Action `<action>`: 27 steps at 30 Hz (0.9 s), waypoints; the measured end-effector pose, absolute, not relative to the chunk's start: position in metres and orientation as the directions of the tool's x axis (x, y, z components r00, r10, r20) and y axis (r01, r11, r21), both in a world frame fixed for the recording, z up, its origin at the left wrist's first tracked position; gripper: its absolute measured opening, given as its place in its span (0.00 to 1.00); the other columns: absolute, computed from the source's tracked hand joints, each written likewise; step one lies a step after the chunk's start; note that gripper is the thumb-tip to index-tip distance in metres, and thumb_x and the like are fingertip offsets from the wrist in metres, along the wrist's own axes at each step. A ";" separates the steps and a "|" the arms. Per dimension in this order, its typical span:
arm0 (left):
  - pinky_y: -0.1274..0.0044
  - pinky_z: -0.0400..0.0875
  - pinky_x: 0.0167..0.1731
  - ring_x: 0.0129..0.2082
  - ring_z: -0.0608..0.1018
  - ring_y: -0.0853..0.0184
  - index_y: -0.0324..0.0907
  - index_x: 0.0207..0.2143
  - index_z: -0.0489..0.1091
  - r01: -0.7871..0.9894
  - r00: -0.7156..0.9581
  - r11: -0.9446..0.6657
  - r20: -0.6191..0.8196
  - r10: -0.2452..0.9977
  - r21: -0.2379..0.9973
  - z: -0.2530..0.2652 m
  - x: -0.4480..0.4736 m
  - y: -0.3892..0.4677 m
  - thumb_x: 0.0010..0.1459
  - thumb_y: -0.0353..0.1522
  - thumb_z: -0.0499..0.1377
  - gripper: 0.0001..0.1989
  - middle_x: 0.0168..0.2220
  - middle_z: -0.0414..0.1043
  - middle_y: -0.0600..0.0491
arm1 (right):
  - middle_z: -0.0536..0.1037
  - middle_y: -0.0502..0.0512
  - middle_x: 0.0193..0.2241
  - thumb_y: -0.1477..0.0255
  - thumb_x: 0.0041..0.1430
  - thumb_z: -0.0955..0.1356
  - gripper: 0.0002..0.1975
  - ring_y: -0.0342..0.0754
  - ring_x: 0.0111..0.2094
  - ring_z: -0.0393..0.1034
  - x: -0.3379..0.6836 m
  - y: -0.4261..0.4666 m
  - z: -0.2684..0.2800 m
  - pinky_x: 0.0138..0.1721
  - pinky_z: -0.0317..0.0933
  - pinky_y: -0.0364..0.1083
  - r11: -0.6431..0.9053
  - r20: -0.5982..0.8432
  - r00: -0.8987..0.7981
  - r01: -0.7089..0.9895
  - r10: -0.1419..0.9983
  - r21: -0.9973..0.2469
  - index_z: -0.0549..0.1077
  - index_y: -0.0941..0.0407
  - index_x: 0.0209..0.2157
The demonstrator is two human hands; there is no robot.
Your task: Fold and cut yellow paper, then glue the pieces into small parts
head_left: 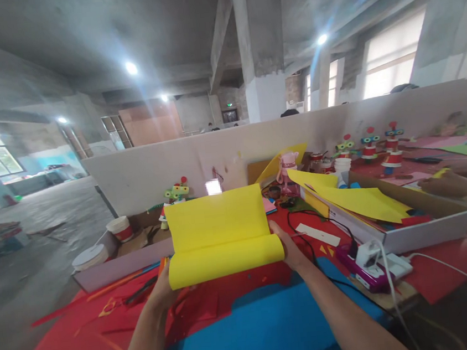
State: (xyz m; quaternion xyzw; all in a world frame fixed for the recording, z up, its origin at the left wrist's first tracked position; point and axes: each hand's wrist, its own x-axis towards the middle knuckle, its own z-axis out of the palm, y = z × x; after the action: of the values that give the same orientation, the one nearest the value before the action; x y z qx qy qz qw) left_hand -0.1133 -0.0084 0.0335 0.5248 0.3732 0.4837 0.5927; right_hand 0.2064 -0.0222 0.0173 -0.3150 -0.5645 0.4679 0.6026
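A sheet of yellow foam or card (217, 221) hangs above the table in front of me, its near edge curled over into a wide roll. Around the roll's left end is my left hand (164, 287), its fingers partly hidden behind the sheet. My right hand (286, 244) grips the opposite end, thumb along the edge and the other fingers out of sight. Beneath the sheet lie red sheeting (205, 306) and a large blue sheet (266, 327). Scissors with orange handles (107, 306) rest on the red sheeting, left of my left hand.
At right, an open box (424, 238) holds yellow sheets. A purple power strip (363, 273) with white plugs and trailing cords sits before it. A box with white tubs (119, 229) stands left. Robot-like figures (392, 147) and a pink figure (289, 172) line the white partition (165, 160).
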 end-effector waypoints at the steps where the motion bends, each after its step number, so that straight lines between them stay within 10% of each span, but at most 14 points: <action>1: 0.77 0.69 0.19 0.18 0.76 0.64 0.38 0.27 0.77 -0.217 0.208 -0.015 0.061 0.976 0.976 0.032 -0.113 -0.008 0.33 0.25 0.68 0.12 0.19 0.76 0.53 | 0.78 0.55 0.37 0.61 0.50 0.68 0.24 0.53 0.41 0.72 0.207 -0.024 0.018 0.39 0.67 0.48 0.413 0.430 -0.056 -0.191 0.901 -0.890 0.71 0.54 0.49; 9: 0.75 0.73 0.23 0.24 0.79 0.59 0.37 0.29 0.76 -0.146 0.199 -0.011 0.040 0.979 0.989 0.026 -0.116 -0.009 0.29 0.22 0.69 0.18 0.19 0.76 0.53 | 0.80 0.58 0.33 0.64 0.47 0.69 0.13 0.56 0.38 0.73 0.218 -0.026 0.012 0.40 0.64 0.51 0.332 0.353 -0.191 -0.134 0.916 -0.934 0.80 0.56 0.33; 16: 0.72 0.74 0.30 0.30 0.80 0.54 0.35 0.31 0.77 -0.049 0.602 0.001 0.028 0.798 0.999 0.053 -0.115 -0.030 0.45 0.28 0.64 0.08 0.23 0.78 0.44 | 0.81 0.55 0.34 0.62 0.41 0.71 0.13 0.55 0.38 0.73 0.230 -0.030 0.005 0.41 0.63 0.50 0.329 0.347 -0.035 -0.239 0.937 -0.913 0.80 0.54 0.31; 27: 0.67 0.73 0.43 0.42 0.79 0.51 0.40 0.50 0.72 -0.275 0.626 0.124 0.080 0.775 0.953 0.057 -0.110 -0.033 0.41 0.23 0.64 0.28 0.35 0.80 0.45 | 0.80 0.56 0.36 0.62 0.43 0.71 0.14 0.54 0.38 0.72 0.237 -0.020 -0.010 0.40 0.63 0.50 0.302 0.314 0.012 -0.311 0.949 -0.901 0.79 0.54 0.33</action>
State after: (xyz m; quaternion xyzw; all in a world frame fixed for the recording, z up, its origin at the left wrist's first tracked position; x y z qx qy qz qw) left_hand -0.1101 -0.0327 0.0568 0.5502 0.2273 0.3676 0.7145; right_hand 0.2367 -0.0204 -0.0099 -0.3205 -0.4981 0.4961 0.6349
